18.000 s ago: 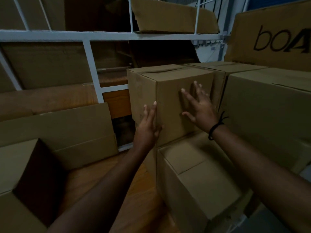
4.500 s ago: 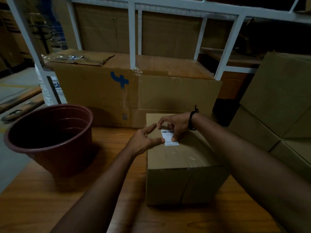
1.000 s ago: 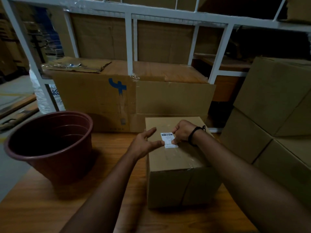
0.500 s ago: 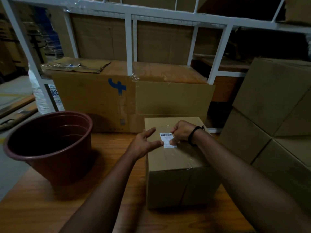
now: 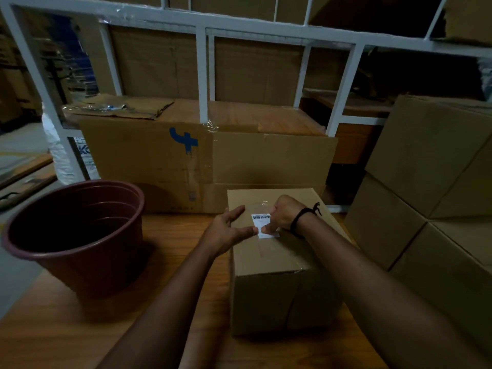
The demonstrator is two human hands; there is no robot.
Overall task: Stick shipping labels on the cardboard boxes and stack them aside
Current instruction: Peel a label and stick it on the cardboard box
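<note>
Cardboard box (image 5: 277, 296) sits on desk (image 5: 80, 328), white label (image 5: 260, 221) on its top. Right hand (image 5: 282, 214), fingers curled, presses label down; left hand (image 5: 229, 230), loosely open, touches its edge. Labelling looks nearly done; stacking aside remains.

Black cord bracelet (image 5: 300, 220) behind right hand (image 5: 282, 213), knotted ends loose; forearms bare.

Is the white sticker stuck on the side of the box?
No, the white label lies flat on the top face of the cardboard box, where the right hand presses it.
</note>
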